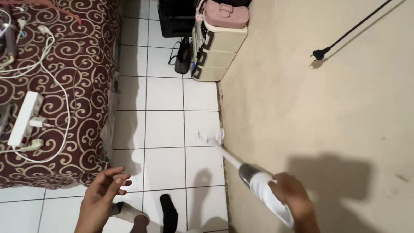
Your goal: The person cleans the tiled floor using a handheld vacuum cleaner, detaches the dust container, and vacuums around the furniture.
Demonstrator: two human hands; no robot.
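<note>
Right hand (288, 191) fingers wrapped round white handheld vacuum (262, 184), nozzle at wall base; left hand (103, 193) spread, empty; bed (87, 65) left.

A strip of white tiled floor (163, 127) runs up the middle of the frame, open from the lower centre to the drawer unit. On the left the bed (87, 65) walls it in, its top cluttered with cables (10, 50) and a power strip (25, 119). On the right the beige wall (348, 123) closes the strip (a black plug (320, 54) hangs against it, upper right). At the far end a cream drawer unit (218, 47) and a dark bag (183, 58) narrow the passage.
</note>
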